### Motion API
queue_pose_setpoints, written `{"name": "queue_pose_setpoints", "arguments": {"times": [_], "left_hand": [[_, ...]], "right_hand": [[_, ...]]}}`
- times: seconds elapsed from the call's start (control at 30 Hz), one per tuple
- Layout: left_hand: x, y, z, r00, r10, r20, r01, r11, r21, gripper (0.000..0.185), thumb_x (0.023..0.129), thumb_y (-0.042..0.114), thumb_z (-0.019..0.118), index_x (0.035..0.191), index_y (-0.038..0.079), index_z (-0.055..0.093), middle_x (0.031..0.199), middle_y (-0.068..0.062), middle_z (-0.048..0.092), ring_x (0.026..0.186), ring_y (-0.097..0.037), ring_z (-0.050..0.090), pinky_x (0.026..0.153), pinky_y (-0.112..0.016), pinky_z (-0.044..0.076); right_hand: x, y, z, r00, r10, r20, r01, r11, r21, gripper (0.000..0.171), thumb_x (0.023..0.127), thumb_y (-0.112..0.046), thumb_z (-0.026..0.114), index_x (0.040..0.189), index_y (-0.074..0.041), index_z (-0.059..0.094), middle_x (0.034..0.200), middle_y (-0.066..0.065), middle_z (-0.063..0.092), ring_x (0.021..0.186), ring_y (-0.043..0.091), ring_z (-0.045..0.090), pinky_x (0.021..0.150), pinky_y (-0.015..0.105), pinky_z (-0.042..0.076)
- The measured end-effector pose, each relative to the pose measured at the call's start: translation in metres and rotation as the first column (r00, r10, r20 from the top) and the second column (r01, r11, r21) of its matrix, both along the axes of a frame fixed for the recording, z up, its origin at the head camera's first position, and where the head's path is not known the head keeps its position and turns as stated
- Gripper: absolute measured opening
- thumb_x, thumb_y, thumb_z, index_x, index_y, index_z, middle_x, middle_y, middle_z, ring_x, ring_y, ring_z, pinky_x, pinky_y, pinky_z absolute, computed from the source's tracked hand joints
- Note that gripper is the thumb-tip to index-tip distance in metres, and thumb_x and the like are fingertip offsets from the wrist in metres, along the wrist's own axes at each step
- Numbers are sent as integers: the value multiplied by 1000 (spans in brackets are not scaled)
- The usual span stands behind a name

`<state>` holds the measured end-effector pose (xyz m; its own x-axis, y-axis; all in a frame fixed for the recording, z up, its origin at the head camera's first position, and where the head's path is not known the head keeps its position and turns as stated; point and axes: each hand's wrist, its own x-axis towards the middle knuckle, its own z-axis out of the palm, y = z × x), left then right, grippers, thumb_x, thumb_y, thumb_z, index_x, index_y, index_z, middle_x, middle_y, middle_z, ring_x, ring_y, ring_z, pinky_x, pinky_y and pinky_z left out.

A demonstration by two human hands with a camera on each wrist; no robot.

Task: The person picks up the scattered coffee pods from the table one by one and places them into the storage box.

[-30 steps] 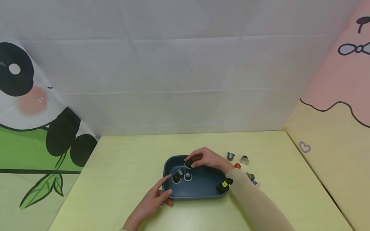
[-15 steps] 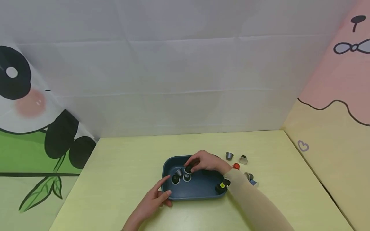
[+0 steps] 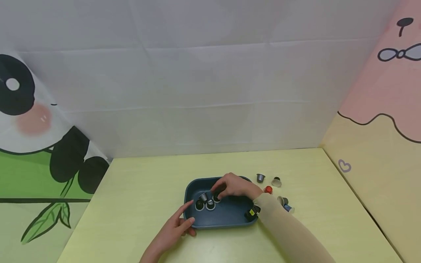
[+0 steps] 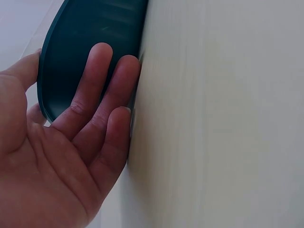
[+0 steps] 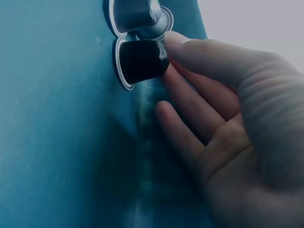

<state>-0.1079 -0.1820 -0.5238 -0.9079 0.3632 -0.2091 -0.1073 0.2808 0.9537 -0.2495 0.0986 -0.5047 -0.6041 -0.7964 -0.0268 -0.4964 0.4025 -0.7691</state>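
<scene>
A dark blue tray (image 3: 230,216) lies on the yellow-green table (image 3: 138,190). My right hand (image 3: 218,192) reaches into it and pinches a black capsule (image 3: 216,198) that stands on the tray floor beside three other capsules (image 3: 204,201). In the right wrist view my fingertips (image 5: 173,40) touch the black capsule (image 5: 140,61), with a silver capsule (image 5: 135,14) just past it. My left hand (image 3: 188,216) rests with straight fingers against the tray's near left corner; in the left wrist view its fingers (image 4: 102,76) lie on the tray's outer wall (image 4: 80,38).
A black and yellow capsule (image 3: 251,212) lies in the tray's near right corner. Several loose capsules sit on the table right of the tray: grey (image 3: 260,178), beige (image 3: 276,181), red (image 3: 268,190), blue (image 3: 288,208). Printed walls close the back and right.
My right hand has brought the black capsule down from above the tray to its floor, next to the other capsules. The left hand has stayed at the tray's corner.
</scene>
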Motion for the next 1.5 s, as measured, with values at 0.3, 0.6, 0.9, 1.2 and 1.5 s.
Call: {"name": "queue_pose_setpoints", "arguments": {"times": [0.3,0.6,0.9,1.2,1.5], "left_hand": [[-1,-1,1,1000,3,-6,-3,1000,-13,60,104,22,57,157,19,29,77,-15,72,74,-27,67,67,-27,45],[1,0,0,1000,3,-4,-3,1000,-9,60,103,23,57,157,19,29,76,-15,72,75,-26,69,67,-26,45],[2,0,0,1000,8,1,-8,1000,-25,60,104,23,56,157,20,29,76,-15,72,76,-27,69,67,-28,46],[1,0,1,1000,8,0,-8,1000,-24,60,104,23,56,157,19,29,77,-15,72,75,-27,68,67,-28,45],[2,0,4,1000,6,-6,-6,1000,-16,60,104,22,56,157,17,29,76,-15,71,75,-28,69,66,-27,46]], "right_hand": [[-1,0,2,997,-2,79,8,997,-83,32,87,-4,77,119,-5,73,112,6,73,102,21,69,79,26,54],[-3,3,6,970,-11,243,72,967,-244,32,90,-2,73,122,-3,71,117,8,71,109,19,67,89,32,53],[-3,5,21,972,-1,236,67,960,-272,33,89,-7,75,122,-6,71,117,8,71,111,28,67,89,32,52],[3,14,40,978,2,207,61,953,-298,33,90,-7,74,123,-3,70,119,15,70,113,39,63,89,33,52],[9,33,56,982,-74,173,120,956,-269,32,92,-10,73,123,-5,71,119,9,70,113,35,64,91,32,51]]}}
